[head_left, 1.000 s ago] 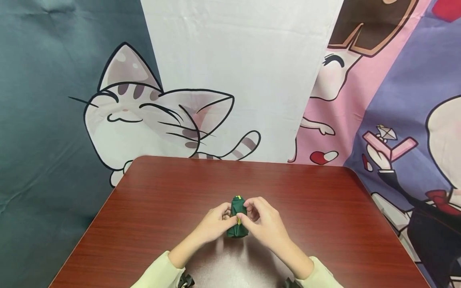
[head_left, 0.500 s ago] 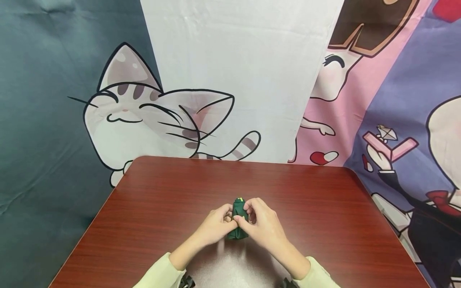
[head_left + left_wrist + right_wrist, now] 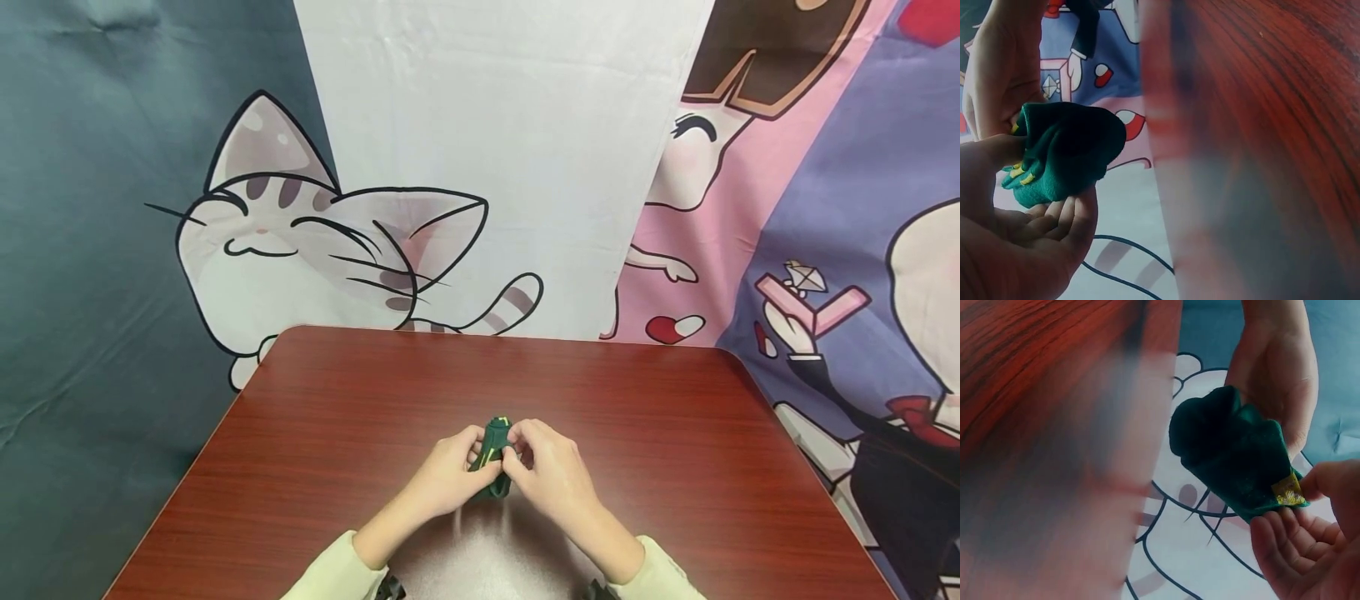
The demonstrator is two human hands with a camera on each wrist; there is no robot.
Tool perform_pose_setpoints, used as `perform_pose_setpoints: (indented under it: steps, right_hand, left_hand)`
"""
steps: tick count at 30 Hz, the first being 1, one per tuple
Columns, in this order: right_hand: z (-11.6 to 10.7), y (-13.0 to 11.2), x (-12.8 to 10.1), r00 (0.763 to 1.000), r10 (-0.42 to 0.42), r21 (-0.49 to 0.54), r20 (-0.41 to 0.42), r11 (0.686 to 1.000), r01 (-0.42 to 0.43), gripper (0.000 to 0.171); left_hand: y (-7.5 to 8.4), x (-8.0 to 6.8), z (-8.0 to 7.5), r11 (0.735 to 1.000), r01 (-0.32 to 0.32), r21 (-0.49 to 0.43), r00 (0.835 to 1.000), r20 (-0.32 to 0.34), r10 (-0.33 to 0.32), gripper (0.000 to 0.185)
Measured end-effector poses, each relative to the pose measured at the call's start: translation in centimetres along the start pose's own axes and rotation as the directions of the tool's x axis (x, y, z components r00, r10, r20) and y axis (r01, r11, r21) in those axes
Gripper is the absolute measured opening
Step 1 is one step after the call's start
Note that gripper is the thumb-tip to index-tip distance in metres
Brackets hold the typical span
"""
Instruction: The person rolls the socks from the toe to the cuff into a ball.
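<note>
Both hands met over the near middle of the reddish-brown bench (image 3: 645,417), holding a small bundle of dark green cloth with yellow marks (image 3: 491,454) between them. The left hand (image 3: 448,471) gripped the bundle from its left side, thumb on top and fingers (image 3: 1072,215) curled beneath it. The right hand (image 3: 551,471) pinched the cloth's yellow-marked edge between thumb and curled fingers (image 3: 1291,547). The bundle sat just above the bench surface; whether it touched the wood could not be told. Behind the bench hung a backdrop printed with a cartoon cat (image 3: 300,250).
</note>
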State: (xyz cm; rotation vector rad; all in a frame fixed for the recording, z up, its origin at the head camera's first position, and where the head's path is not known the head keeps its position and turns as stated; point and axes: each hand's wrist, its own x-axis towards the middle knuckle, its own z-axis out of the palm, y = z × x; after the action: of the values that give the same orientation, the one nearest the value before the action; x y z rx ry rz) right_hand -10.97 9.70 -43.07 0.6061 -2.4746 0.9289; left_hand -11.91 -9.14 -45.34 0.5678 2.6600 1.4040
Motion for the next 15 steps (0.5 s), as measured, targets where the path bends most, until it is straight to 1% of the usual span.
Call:
perform_pose_setpoints:
  steps: [2,4,5,6,7,8,10,11,12,13,14,15]
  right_hand:
    - [0.1,0.2,-0.1,0.999,-0.030,0.032,-0.024,0.999,0.031,0.018]
    - [0.1,0.4,-0.2,1.000,-0.013,0.130,-0.018,0.991,0.015,0.017]
    - [0.0,0.4,-0.2,1.000,0.015,0.198,0.000,0.980,-0.014,0.016]
    - [-0.1,0.5,-0.2,0.998,0.057,0.280,0.031,0.958,-0.063,0.015]
    - [-0.2,0.6,-0.2,0.992,0.105,0.367,0.074,0.922,-0.125,0.013]
    - [-0.4,0.7,-0.1,0.980,0.157,0.450,0.124,0.871,-0.197,0.010]
    - [-0.8,0.8,0.0,0.938,0.254,0.586,0.234,0.734,-0.345,0.004]
    - [-1.0,0.8,0.1,0.917,0.281,0.636,0.285,0.660,-0.400,0.005]
    - [-1.1,0.9,0.2,0.896,0.294,0.682,0.333,0.581,-0.444,0.009]
    - [-1.2,0.9,0.3,0.882,0.291,0.718,0.371,0.513,-0.471,0.011]
    - [-1.3,0.8,0.3,0.873,0.278,0.745,0.402,0.455,-0.488,0.013]
    - [-1.4,0.8,0.4,0.867,0.259,0.765,0.426,0.408,-0.498,0.013]
  left_hand:
    - [0.1,-0.1,-0.1,0.998,-0.009,0.054,1.000,-0.017,0.010,0.033]
    - [0.3,-0.1,-0.2,0.995,-0.012,0.095,0.999,-0.040,0.016,0.030]
    - [0.5,-0.2,-0.3,0.993,-0.016,0.113,0.998,-0.052,0.022,0.028]
    - [0.6,-0.2,-0.5,0.992,-0.019,0.128,0.998,-0.063,0.027,0.027]
    - [0.7,-0.3,-0.6,0.990,-0.019,0.141,0.997,-0.077,0.030,0.026]
    - [0.9,-0.4,-0.7,0.988,-0.021,0.156,0.995,-0.091,0.035,0.025]
    - [1.2,-0.5,-1.0,0.981,-0.034,0.191,0.992,-0.116,0.057,0.025]
    - [1.3,-0.6,-1.2,0.976,-0.046,0.211,0.989,-0.126,0.074,0.025]
    - [1.4,-0.6,-1.3,0.971,-0.059,0.233,0.987,-0.133,0.091,0.025]
    - [1.5,-0.7,-1.5,0.964,-0.070,0.255,0.985,-0.136,0.107,0.025]
    - [1.6,-0.7,-1.6,0.958,-0.082,0.274,0.984,-0.132,0.122,0.025]
    - [1.6,-0.7,-1.8,0.951,-0.094,0.294,0.983,-0.126,0.136,0.026]
